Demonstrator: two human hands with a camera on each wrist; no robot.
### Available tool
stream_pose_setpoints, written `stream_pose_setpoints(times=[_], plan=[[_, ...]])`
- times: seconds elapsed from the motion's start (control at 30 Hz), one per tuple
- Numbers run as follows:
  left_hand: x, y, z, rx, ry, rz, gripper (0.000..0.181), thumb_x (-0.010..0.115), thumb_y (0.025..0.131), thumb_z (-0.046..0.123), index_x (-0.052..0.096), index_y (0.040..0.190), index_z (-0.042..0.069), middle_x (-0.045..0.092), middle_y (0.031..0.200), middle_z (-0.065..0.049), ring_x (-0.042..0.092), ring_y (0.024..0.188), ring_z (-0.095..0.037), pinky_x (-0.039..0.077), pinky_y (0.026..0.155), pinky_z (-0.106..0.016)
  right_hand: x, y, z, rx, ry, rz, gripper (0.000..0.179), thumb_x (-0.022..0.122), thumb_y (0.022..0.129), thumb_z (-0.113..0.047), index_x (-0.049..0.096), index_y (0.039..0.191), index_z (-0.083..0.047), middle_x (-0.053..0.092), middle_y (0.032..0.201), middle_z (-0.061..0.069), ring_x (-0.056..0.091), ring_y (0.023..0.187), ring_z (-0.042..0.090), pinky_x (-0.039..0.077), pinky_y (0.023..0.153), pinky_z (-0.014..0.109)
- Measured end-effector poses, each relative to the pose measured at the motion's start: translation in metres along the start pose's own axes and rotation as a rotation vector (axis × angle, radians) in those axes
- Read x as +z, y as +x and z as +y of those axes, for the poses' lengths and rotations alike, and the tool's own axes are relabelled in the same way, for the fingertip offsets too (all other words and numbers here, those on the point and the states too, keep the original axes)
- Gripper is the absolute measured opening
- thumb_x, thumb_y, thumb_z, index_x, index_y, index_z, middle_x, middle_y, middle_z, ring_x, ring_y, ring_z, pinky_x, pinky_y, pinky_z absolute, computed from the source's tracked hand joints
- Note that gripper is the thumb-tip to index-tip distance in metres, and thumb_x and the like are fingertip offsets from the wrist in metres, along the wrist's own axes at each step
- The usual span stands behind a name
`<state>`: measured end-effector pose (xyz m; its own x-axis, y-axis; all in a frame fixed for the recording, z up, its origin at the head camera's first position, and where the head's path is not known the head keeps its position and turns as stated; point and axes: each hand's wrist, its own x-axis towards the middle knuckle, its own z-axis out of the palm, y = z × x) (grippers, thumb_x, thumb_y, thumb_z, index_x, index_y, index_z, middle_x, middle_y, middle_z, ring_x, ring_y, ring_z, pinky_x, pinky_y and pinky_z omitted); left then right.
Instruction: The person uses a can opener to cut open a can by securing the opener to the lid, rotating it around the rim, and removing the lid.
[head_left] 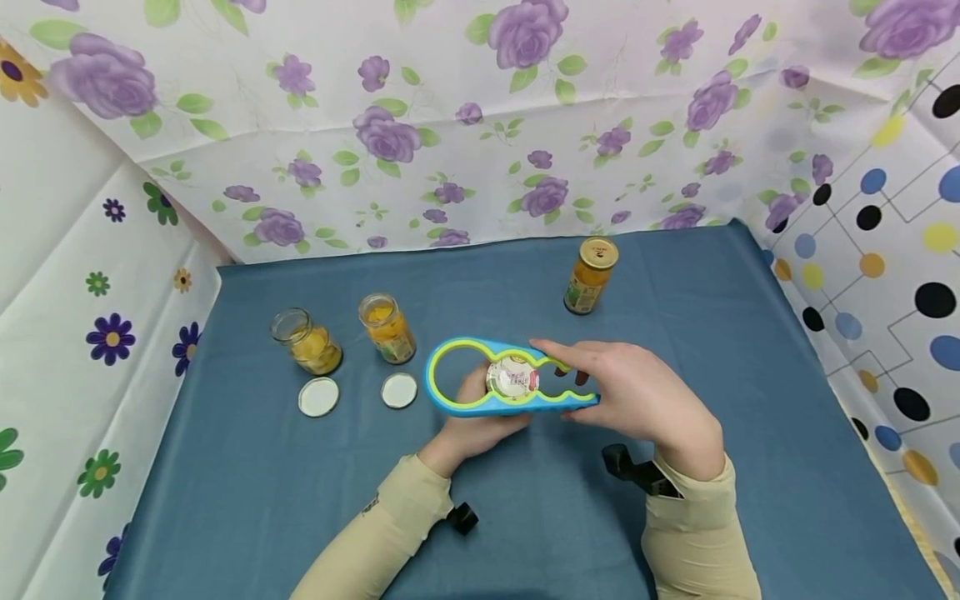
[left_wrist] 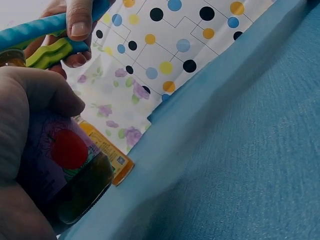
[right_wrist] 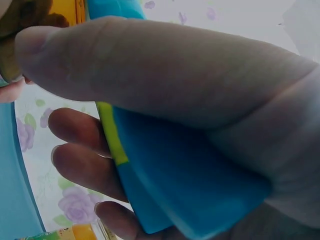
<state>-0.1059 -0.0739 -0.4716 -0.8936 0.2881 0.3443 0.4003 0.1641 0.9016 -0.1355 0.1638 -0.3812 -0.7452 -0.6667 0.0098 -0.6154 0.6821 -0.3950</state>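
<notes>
My left hand grips a jar whose label shows a red fruit. Its patterned lid sits inside one of the rounded gaps of a blue and lime-green jar opener. With my right hand I hold the opener by its right end, thumb on the near arm and fingers on the far one. Both hands are raised over the table's middle. In the right wrist view, the opener's blue handle lies in the right hand, partly hidden by the thumb.
Two uncapped jars of yellow fruit, one leaning jar and one jar beside it, stand to the left. In front of them lie two lids, a left lid and a right lid. A capped jar stands at the back right.
</notes>
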Motion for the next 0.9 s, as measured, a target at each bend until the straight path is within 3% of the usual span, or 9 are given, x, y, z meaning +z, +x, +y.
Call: stream_pose_setpoints(times=[0.27, 0.43, 0.67, 0.9], plan=[[0.005, -0.003, -0.040, 0.024, -0.011, -0.034, 0.061, 0.082, 0.080, -0.008, 0.059, 0.137, -0.007, 0.068, 0.126, -0.023, 0.067, 0.113, -0.038, 0.056, 0.100, -0.046, 0.000, 0.000, 0.002, -0.014, 0.001, 0.002, 0.095, 0.099, 0.079, -0.029, 0.051, 0.161, -0.034, 0.069, 0.104, -0.014, 0.058, 0.081, 0.003, 0.052, 0.072, 0.031], [0.000, -0.003, -0.045, 0.061, -0.005, -0.093, 0.058, 0.083, 0.081, -0.003, 0.062, 0.135, -0.002, 0.070, 0.124, -0.017, 0.069, 0.113, -0.031, 0.057, 0.099, -0.042, 0.000, -0.002, 0.003, -0.035, 0.010, 0.020, 0.093, 0.099, 0.079, -0.027, 0.053, 0.159, -0.035, 0.067, 0.103, -0.016, 0.058, 0.080, 0.005, 0.051, 0.071, 0.031], [-0.004, -0.002, -0.047, 0.074, -0.042, -0.152, 0.057, 0.083, 0.082, 0.000, 0.062, 0.134, -0.005, 0.069, 0.125, -0.019, 0.068, 0.114, -0.032, 0.055, 0.102, -0.043, 0.000, -0.003, 0.003, -0.059, 0.016, 0.037, 0.092, 0.098, 0.079, -0.025, 0.053, 0.158, -0.038, 0.066, 0.098, -0.017, 0.056, 0.079, 0.003, 0.050, 0.070, 0.030], [-0.006, -0.002, -0.044, 0.080, -0.039, -0.182, 0.056, 0.083, 0.083, -0.001, 0.061, 0.134, -0.006, 0.069, 0.124, -0.020, 0.068, 0.113, -0.032, 0.056, 0.101, -0.043, 0.000, -0.003, 0.003, -0.073, 0.000, 0.033, 0.091, 0.099, 0.079, -0.025, 0.056, 0.158, -0.033, 0.062, 0.095, -0.018, 0.052, 0.074, 0.004, 0.048, 0.068, 0.030]])
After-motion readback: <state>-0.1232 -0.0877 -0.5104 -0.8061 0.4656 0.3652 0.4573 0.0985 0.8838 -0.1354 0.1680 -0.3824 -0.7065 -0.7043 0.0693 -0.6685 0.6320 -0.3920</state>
